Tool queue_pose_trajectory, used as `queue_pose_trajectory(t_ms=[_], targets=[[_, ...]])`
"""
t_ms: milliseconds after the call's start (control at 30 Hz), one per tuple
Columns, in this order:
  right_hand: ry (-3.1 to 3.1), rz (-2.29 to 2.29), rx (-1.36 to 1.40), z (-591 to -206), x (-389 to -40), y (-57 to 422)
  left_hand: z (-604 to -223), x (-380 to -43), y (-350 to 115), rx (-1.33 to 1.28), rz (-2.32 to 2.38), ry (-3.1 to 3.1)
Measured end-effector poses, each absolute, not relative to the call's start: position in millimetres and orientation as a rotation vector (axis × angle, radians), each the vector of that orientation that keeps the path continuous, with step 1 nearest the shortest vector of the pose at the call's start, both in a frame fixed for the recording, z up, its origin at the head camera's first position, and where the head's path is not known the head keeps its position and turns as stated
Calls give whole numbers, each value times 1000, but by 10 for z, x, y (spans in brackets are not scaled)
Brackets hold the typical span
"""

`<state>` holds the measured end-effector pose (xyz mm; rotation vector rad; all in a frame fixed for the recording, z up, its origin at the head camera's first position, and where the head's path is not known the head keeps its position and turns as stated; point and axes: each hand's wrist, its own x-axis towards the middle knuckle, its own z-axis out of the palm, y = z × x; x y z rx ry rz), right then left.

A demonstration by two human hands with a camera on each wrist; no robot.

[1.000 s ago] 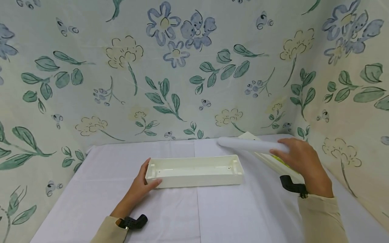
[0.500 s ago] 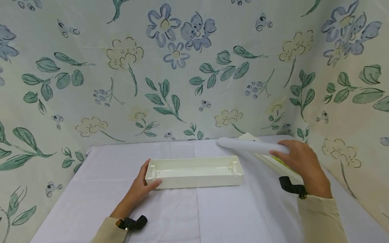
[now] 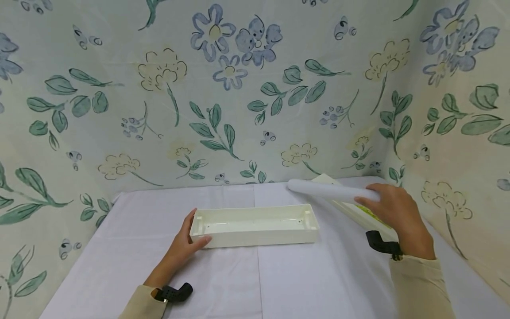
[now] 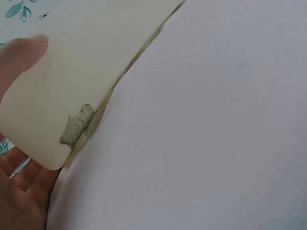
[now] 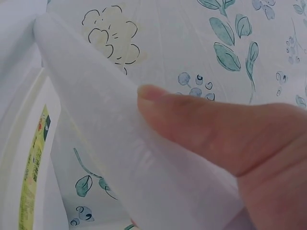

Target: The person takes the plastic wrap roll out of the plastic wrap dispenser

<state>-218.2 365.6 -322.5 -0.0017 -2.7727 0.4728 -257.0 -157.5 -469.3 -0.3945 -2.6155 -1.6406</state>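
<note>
A long, cream-white plastic box (image 3: 255, 238) with an open top sits upright on the white cloth. My left hand (image 3: 184, 248) grips its left end, thumb on the front wall and fingers around the end. In the left wrist view, a grey-green patch (image 4: 77, 126) marks the wall's lower edge. My right hand (image 3: 392, 208) holds one end of a smooth white roll of film (image 3: 326, 189), thumb on top; the fingers underneath are mostly hidden. Behind the roll lies a long cream plastic lid (image 3: 357, 217) with a yellow-green label (image 5: 32, 172), partly covered by roll and hand.
White cloth (image 3: 215, 283) covers the table. Floral-patterned fabric (image 3: 239, 110) rises behind it and along the right side. Black camera mounts (image 3: 175, 292) sit on both wrists, below beige sleeves (image 3: 422, 283).
</note>
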Motion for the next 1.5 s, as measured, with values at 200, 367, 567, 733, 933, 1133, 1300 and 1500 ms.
queue_pose_trajectory(t_ms=[200, 367, 567, 733, 933, 1133, 1300, 1500], targets=[[-2799, 492, -21, -3204, -2172, 3661, -4649, -2539, -1553, -373, -1630, -2633], [-2834, 495, -41, -3198, -2172, 3677, -4465, -2417, -1491, -371, -1665, -2625], [-2854, 487, -50, -3210, -2180, 3697, -4441, -2390, -1478, -378, -1627, -2628], [-2882, 493, -52, -3220, -2179, 3712, -4460, -2393, -1482, -378, -1633, -2625], [-2928, 523, -46, -3221, -2179, 3726, -4401, -2367, -1480, -383, -1641, -2626], [-2945, 535, -48, -3253, -2179, 3732, -4625, -2488, -1546, -376, -1633, -2638], [-2939, 517, -36, -3286, -2181, 3740, -4709, -2552, -1570, -377, -1620, -2646], [-3000, 557, -61, -3299, -2194, 3749, -4694, -2556, -1566, -379, -1627, -2643]])
